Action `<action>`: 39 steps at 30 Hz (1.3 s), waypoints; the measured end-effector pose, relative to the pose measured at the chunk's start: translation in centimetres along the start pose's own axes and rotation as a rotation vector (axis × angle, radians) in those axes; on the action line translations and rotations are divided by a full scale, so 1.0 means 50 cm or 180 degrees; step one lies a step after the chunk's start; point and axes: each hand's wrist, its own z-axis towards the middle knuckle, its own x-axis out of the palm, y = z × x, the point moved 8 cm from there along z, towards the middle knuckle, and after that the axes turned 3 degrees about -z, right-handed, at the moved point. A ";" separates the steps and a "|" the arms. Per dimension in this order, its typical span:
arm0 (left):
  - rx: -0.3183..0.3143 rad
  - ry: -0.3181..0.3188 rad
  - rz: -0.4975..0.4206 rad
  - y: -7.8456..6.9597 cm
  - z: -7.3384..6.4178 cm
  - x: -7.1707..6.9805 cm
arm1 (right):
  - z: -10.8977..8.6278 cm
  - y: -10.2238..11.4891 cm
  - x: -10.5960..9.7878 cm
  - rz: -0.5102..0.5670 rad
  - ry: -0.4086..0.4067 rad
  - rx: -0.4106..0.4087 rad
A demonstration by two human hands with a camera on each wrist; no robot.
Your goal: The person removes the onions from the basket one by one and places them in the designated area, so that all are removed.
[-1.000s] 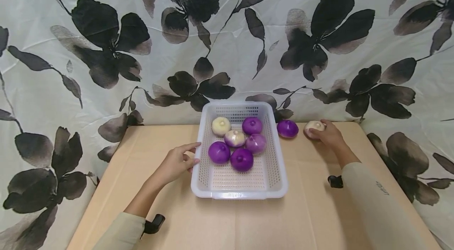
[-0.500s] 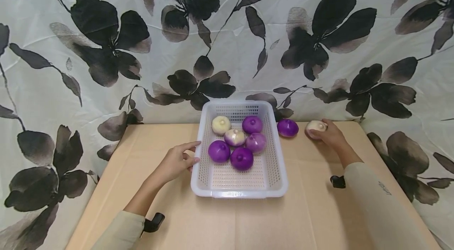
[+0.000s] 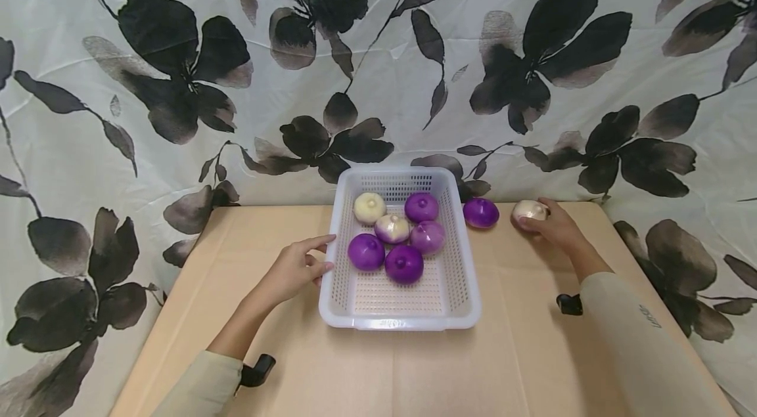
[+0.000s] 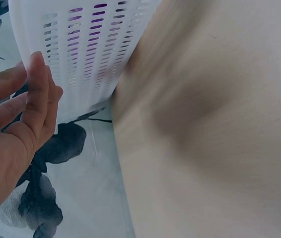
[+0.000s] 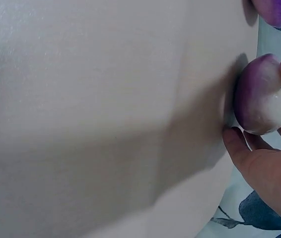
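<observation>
My left hand (image 3: 292,272) holds the left rim of a white perforated plastic basket (image 3: 470,299), thumb and fingertips at the edge. Inside the basket lie several onions, among them a deep purple onion (image 3: 404,264) and a pale cream onion (image 3: 369,208). To the right of it, my right hand (image 3: 556,226) grips a purple-and-white onion (image 3: 528,210) near the table's back edge. The right wrist view has this onion (image 5: 264,96) between thumb and fingers, low by the table surface. A loose purple onion (image 3: 481,213) sits between the basket and that hand.
The light wooden-toned table (image 3: 378,371) ends at the back against a hanging floral cloth (image 3: 414,75). A small black wrist device shows at each forearm, the left device (image 3: 257,371) and the right device (image 3: 570,304).
My right hand has shifted slightly to the right with the purple-and-white onion. My left hand and the basket keep their places.
</observation>
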 end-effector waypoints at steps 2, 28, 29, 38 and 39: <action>0.0012 0.0003 -0.0001 -0.001 0.000 0.001 | -0.002 0.001 -0.001 -0.0015 -0.0004 -0.0001; 0.0169 -0.0007 0.0031 -0.003 -0.001 -0.004 | -0.022 0.020 -0.015 -0.0214 -0.0022 -0.0066; 0.0185 0.0000 0.0026 -0.003 0.000 -0.004 | -0.026 0.027 -0.019 -0.0232 -0.0047 -0.0104; 0.0143 0.0001 -0.0005 0.001 -0.001 -0.002 | -0.077 0.120 -0.046 -0.0102 -0.0097 -0.0598; 0.0141 -0.0001 -0.0002 0.001 -0.002 -0.002 | -0.084 0.131 -0.047 -0.0086 -0.0087 -0.0625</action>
